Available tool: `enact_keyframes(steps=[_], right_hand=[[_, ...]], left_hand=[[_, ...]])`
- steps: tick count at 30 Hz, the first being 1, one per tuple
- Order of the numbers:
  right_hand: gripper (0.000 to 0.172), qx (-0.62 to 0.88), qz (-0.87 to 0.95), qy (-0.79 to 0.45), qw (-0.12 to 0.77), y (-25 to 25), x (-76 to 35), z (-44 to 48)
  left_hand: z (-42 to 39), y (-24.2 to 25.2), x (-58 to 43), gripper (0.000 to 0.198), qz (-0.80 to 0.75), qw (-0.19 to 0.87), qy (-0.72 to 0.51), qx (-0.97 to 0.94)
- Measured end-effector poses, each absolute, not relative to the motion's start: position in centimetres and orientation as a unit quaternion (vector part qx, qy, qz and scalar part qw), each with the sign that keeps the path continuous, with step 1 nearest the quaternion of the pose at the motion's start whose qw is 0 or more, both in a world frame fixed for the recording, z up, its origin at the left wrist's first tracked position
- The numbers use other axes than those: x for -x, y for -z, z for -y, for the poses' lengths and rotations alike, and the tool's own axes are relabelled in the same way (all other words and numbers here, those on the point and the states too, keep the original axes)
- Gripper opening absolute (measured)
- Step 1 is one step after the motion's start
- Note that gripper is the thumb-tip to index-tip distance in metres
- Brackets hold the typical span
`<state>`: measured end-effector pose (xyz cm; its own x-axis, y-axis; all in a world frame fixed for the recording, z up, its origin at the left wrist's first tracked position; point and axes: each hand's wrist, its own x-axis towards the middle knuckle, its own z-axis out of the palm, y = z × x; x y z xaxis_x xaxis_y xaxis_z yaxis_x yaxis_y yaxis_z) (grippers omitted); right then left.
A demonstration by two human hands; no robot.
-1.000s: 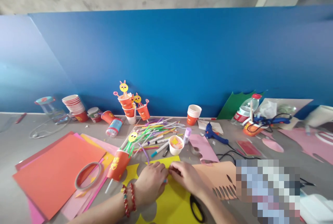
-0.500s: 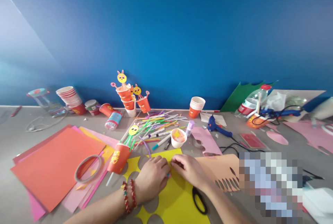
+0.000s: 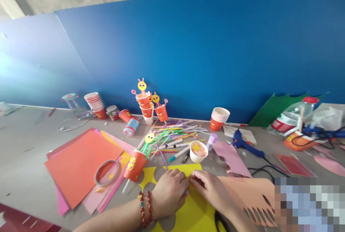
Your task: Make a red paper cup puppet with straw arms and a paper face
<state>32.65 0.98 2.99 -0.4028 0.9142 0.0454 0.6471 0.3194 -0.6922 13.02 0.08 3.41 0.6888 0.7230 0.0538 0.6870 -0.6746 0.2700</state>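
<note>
My left hand [image 3: 172,191], with red bead bracelets [image 3: 146,207] on the wrist, rests on a yellow paper sheet [image 3: 192,208] that has round holes cut in it. Its fingers are curled closed, and a small blue spot shows beside them. Close on the right, my right hand [image 3: 207,188] has thumb and fingertips pinched together just over the sheet. Whatever lies between the fingers of either hand is hidden or too small to name. Black-handled scissors [image 3: 220,221] lie partly under my right forearm. Left of the hands, an orange paper cup [image 3: 135,166] bears green straws and a yellow bunny face.
Coloured sheets [image 3: 81,167] and a tape roll [image 3: 97,175] lie left. Straws [image 3: 175,131], markers and a white cup of paper scraps [image 3: 198,156] spread behind the hands. A blue glue gun [image 3: 244,144], its cord, and peach paper [image 3: 239,192] lie right. A blue partition [image 3: 188,45] stands behind.
The view has turned left and tilted, so everything appears farther right and somewhat lower. Both hands keep nearly the same pose over the yellow sheet.
</note>
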Motion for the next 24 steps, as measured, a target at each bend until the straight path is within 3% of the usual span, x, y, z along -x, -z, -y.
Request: enact_keyframes(steps=[18, 24], right_hand=[[0.023, 0.498, 0.783, -0.299, 0.222, -2.6, -32.8, -1.0], [0.023, 0.51, 0.781, -0.284, 0.22, -2.2, -32.9, -1.2]], left_hand=[[0.0, -3.4, -13.2, 0.009, -0.382, 0.114, -0.084, -0.913], [-0.4, -8.2, -10.6, 0.015, -0.392, 0.122, -0.171, -0.896]])
